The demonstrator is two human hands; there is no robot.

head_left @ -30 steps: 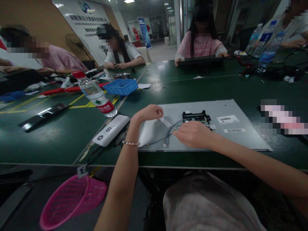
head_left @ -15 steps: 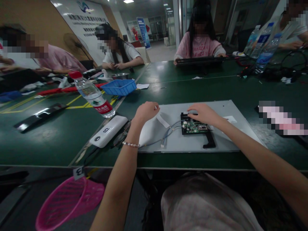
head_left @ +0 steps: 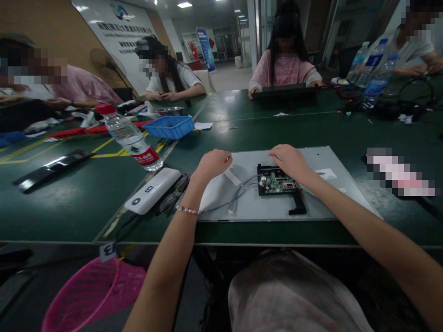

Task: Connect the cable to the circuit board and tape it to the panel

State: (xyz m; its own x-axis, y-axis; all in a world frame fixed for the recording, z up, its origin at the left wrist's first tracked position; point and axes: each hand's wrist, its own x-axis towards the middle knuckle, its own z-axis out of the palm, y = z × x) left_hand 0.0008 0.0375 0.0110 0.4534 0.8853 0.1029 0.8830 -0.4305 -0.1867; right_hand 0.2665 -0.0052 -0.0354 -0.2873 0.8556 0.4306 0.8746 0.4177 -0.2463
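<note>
Right now I've got my left hand (head_left: 213, 163) curled shut w/ a pinch on the end of a white tape strip (head_left: 232, 176), which runs off toward 4 o'clock across the grey metal panel (head_left: 325, 200). My right hand (head_left: 290, 160) sits fingers-down on the far edge of the green circuit board (head_left: 277, 183), touching it; can't tell if it's actually gripping or just pressing.

Board lies flat near panel centre, black bracket (head_left: 297, 203) sticking out at 5 o'clock from it. Blue-grey cable (head_left: 238, 192) leaves the board at 9 o'clock; its white connector (head_left: 230, 210) lies loose on the panel, plugged into nothing.

Judging progress: board looks exposed and tape end is up, but the rest of the strip seems stuck down and the board is in place on the panel, so I'd say early-to-mid.

Off-panel on the table (head_left: 69, 203): white power bank (head_left: 152, 190) at 9 o'clock, water bottle (head_left: 129, 138) at 10, blue tray (head_left: 169, 127) behind it.
</note>
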